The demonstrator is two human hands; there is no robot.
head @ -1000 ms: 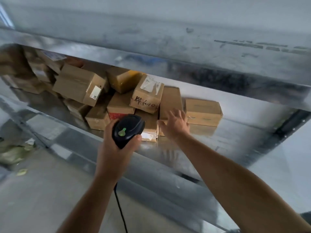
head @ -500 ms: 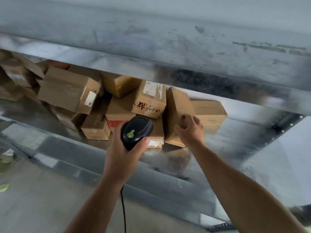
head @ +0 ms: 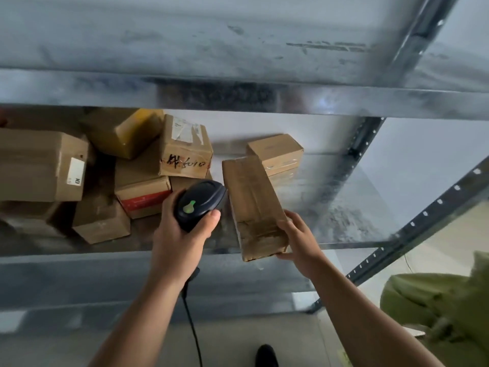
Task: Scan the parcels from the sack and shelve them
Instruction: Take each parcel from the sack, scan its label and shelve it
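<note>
My left hand (head: 182,234) grips a black barcode scanner (head: 201,203) with a green button, its cable hanging down. My right hand (head: 299,242) holds the near end of a long taped cardboard parcel (head: 251,202), which lies lengthwise on the metal shelf (head: 344,221) and juts over its front edge. Left of it is a heap of several cardboard parcels, among them one with black handwriting (head: 185,152) and one with a red band (head: 144,194). A small parcel (head: 276,152) stands behind the long one. The green sack (head: 436,305) sits at the lower right.
An upper metal shelf (head: 238,49) overhangs the parcels. A slotted upright (head: 362,144) and a diagonal brace (head: 423,215) stand at the right. Bare shelf surface lies right of the long parcel. A dark shoe tip (head: 266,356) shows on the floor below.
My right hand has drawn the long parcel toward the shelf's front edge and now holds its near end. The view has swung right, bringing the green sack into sight.
</note>
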